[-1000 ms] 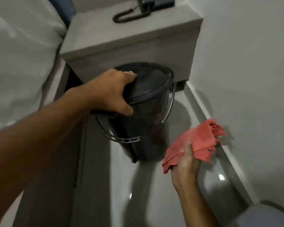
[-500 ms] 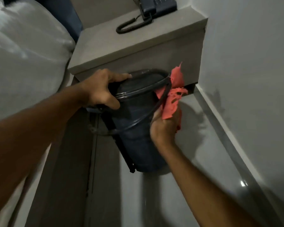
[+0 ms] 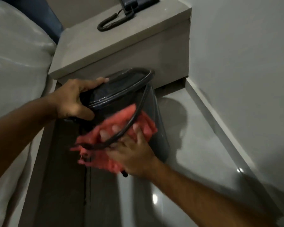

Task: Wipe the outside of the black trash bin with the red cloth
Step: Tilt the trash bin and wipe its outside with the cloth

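Note:
The black trash bin (image 3: 156, 115) is tilted toward me in front of the nightstand, its lid shut and its thin wire handle hanging down across the front. My left hand (image 3: 74, 99) grips the lid and rim at the bin's left side. My right hand (image 3: 133, 153) presses the red cloth (image 3: 115, 126) flat against the bin's front wall, fingers spread under the handle. The cloth is blurred and covers the lower front of the bin; the bin's base is partly hidden behind my right hand.
A grey nightstand (image 3: 121, 46) stands right behind the bin with a corded telephone (image 3: 129, 7) on top. A bed with white bedding (image 3: 15, 54) lies at the left. A grey wall (image 3: 244, 63) with a skirting board runs along the right. The glossy floor (image 3: 195, 161) is below.
My right hand has swept the red cloth from the bin's upper right rim down and left across its front. My left hand keeps its grip on the lid.

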Motion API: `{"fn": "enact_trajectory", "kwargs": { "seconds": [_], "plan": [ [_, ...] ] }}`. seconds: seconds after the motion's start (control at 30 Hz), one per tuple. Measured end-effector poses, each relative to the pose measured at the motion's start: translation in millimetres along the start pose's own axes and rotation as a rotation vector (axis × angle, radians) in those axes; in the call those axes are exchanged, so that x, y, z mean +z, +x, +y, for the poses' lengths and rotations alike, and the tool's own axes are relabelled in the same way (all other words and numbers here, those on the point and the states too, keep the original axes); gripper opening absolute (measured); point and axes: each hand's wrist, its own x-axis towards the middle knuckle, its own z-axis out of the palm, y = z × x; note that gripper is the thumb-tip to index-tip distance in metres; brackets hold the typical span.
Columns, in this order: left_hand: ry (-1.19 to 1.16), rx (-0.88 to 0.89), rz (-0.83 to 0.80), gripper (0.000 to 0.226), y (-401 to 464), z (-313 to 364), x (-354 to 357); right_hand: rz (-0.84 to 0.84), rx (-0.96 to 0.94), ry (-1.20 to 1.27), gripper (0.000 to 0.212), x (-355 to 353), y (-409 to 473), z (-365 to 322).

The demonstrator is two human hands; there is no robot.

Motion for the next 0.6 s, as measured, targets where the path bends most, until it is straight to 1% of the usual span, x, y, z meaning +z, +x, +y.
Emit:
{"fn": "enact_trajectory", "kwargs": {
  "seconds": [0.07,0.1,0.13,0.17,0.23,0.27,0.33,0.4,0.43,0.5,0.53,0.57,0.6],
  "plan": [
    [-0.036,0.008,-0.004,0.115,-5,-5,0,-0.112,-0.077,-0.06,0.049,-14,-76,-6],
    [-0.059,0.008,-0.014,0.116,-7,-9,1,-0.144,-0.036,-0.047,0.048,-19,-104,-8],
    [-0.07,0.015,-0.028,0.117,-6,-13,0,-0.146,0.08,-0.022,0.045,-18,-117,-6],
    [-0.073,0.024,-0.044,0.118,-6,-19,2,-0.123,0.241,0.037,0.045,-14,-114,-3],
    [-0.072,0.053,-0.033,0.116,-9,-28,1,0.021,0.591,0.269,0.059,-7,-61,20],
    [-0.073,0.063,-0.016,0.116,-12,-31,1,0.11,0.767,0.399,0.056,-4,-21,37],
    [-0.097,0.069,0.005,0.115,-15,-33,4,0.215,1.022,0.657,0.039,2,46,81],
    [-0.116,0.073,0.021,0.114,-16,-32,6,0.248,1.229,0.892,0.027,9,70,103],
    [-0.108,0.068,0.036,0.113,-18,-30,7,0.208,1.347,0.967,0.028,8,66,103],
    [-0.08,0.064,0.048,0.112,-20,-26,8,0.016,1.561,0.944,0.043,0,29,91],
    [-0.074,0.07,0.044,0.112,-20,-24,10,-0.036,1.66,0.96,0.046,-6,2,80],
    [-0.076,0.078,0.037,0.113,-20,-23,12,-0.006,1.741,0.913,0.044,-13,-21,67],
    [-0.079,0.09,0.031,0.113,-20,-22,14,0.083,1.744,0.806,0.038,-16,-42,44]
  ]
}}
